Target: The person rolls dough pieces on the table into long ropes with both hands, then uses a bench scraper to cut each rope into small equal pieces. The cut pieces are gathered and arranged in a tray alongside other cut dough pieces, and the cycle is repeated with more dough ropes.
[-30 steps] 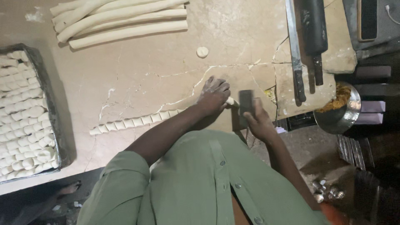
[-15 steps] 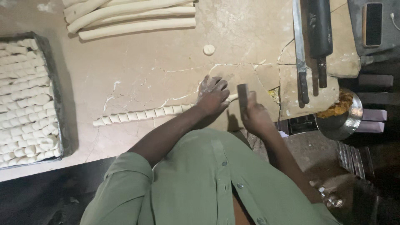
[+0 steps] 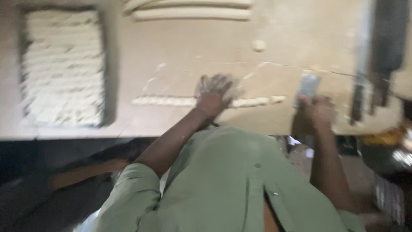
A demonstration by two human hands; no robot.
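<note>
- A tray (image 3: 107,77) of cut pieces sits far left of my dough rope (image 3: 171,101).
- My left hand (image 3: 213,95) presses the rope on the counter (image 3: 171,56), fingers spread.
- Right of it, my right hand (image 3: 316,112) grips a metal scraper (image 3: 308,86); I judge I'm mid-cutting, and the blade must come down squarely on the rope's end.

Head view: looked steeply down from the person's head, past a green shirt (image 3: 223,184)
Facing: the tabletop (image 3: 171,51)
Nearness: close, blurred
Shared: single view
</note>
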